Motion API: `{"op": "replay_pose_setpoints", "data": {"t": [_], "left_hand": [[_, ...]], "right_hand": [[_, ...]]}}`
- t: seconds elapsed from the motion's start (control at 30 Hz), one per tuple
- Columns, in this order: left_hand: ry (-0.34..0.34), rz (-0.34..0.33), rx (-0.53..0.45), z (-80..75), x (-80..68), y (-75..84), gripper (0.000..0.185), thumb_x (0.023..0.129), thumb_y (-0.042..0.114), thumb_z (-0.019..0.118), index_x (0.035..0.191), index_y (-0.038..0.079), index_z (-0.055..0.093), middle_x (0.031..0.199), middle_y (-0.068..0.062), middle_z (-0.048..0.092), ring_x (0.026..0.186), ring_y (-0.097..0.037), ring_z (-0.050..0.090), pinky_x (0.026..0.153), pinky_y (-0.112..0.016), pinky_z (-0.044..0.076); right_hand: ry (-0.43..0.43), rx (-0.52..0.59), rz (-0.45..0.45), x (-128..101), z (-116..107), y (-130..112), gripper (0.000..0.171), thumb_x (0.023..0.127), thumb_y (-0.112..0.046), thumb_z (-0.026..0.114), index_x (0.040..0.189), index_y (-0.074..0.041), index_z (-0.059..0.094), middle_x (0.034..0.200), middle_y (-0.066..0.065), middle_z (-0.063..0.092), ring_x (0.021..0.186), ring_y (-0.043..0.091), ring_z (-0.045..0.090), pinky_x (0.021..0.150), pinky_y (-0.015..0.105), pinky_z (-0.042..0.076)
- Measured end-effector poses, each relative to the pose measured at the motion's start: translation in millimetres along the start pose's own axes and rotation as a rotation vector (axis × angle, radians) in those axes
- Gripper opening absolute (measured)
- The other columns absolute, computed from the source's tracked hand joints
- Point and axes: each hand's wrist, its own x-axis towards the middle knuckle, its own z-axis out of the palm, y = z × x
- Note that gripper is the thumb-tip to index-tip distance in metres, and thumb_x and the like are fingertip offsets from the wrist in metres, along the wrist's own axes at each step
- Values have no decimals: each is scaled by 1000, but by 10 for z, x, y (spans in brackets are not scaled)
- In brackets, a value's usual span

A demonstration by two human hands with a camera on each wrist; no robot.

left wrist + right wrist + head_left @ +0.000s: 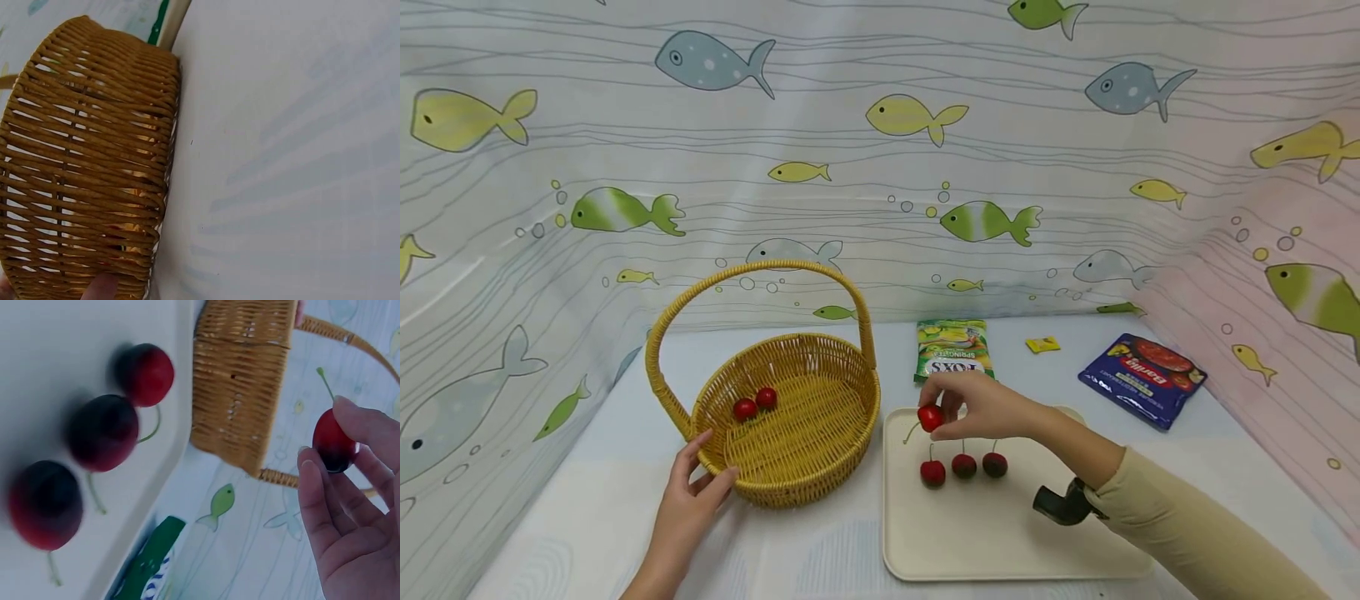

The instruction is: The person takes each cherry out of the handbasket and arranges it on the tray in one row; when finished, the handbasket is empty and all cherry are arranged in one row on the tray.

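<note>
Cream tray, glossy red cherry

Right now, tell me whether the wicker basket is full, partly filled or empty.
Partly filled: two red cherries lie inside the wicker basket, and most of its woven floor shows bare.

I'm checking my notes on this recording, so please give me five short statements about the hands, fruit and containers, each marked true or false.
1. The right hand pinches a cherry. True.
2. Two red fruits lie in the basket. True.
3. Five cherries lie on the tray. False: the tray bears three cherries.
4. The left hand holds a cherry. False: the left hand touches the basket.
5. A green packet lies beyond the tray. True.
</note>
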Motion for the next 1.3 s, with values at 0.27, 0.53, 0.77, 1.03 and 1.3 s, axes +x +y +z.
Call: {"op": "replay_pose_setpoints", "data": {"t": [0.27,0.53,0.77,1.03,1.3], "left_hand": [[-13,-6,-14,3,8,-3,73,95,24,55,151,17,9,152,-22,-1,128,-42,31,78,-19,44],[-7,-14,-9,-8,9,-3,73,94,25,55,151,18,9,152,-21,0,127,-41,32,79,-20,45],[-7,-6,-14,1,16,5,73,94,24,55,151,18,9,152,-20,2,129,-42,30,79,-20,44],[-1,-2,-14,-4,19,-8,72,94,25,55,150,19,11,153,-19,1,129,-41,31,78,-17,44],[15,15,-15,16,41,-25,72,93,24,57,150,17,13,152,-22,5,126,-41,34,78,-18,45]], "right_hand": [[47,-26,17,-360,-20,204,30,81,-14,73,109,-13,64,95,-4,60,73,10,57,68,29,52],[123,-20,142,-687,-49,332,27,82,-22,73,101,-10,57,85,-4,59,67,11,56,62,27,50],[151,2,165,-928,-78,513,22,84,-21,71,98,-17,54,79,-4,57,60,9,54,54,25,47],[141,31,131,-1056,-71,648,21,86,-16,68,105,-10,62,88,0,56,59,11,55,51,26,49],[103,-69,118,-1074,-27,731,34,75,-6,76,107,-7,64,95,-3,58,67,11,56,61,25,51]]}}
